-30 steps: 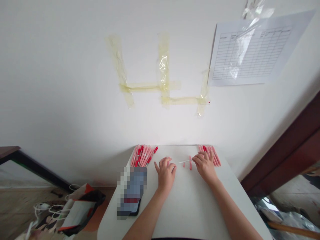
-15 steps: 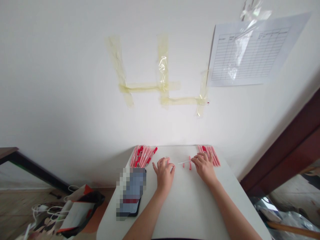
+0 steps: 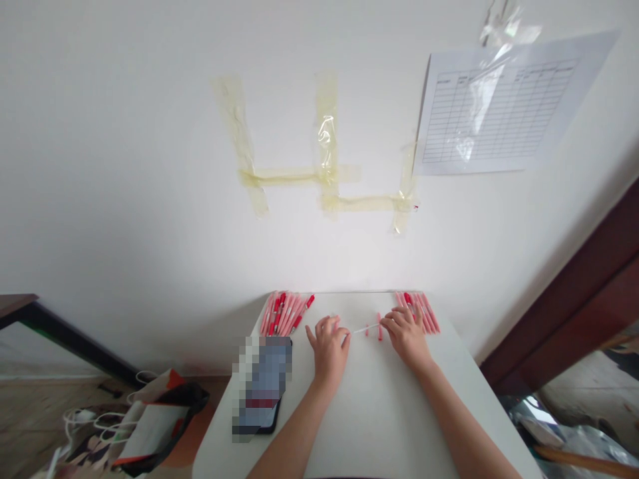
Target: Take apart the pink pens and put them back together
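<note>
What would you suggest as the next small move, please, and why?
Perhaps steady the stick with the left hand: the right hand holds one end, and the other appears to reach the left hand, though any grip there is unclear.

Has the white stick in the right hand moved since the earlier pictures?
Yes, slightly: judged against the short pink piece on the table, the stick has shifted left, its tip now by the left hand.
</note>
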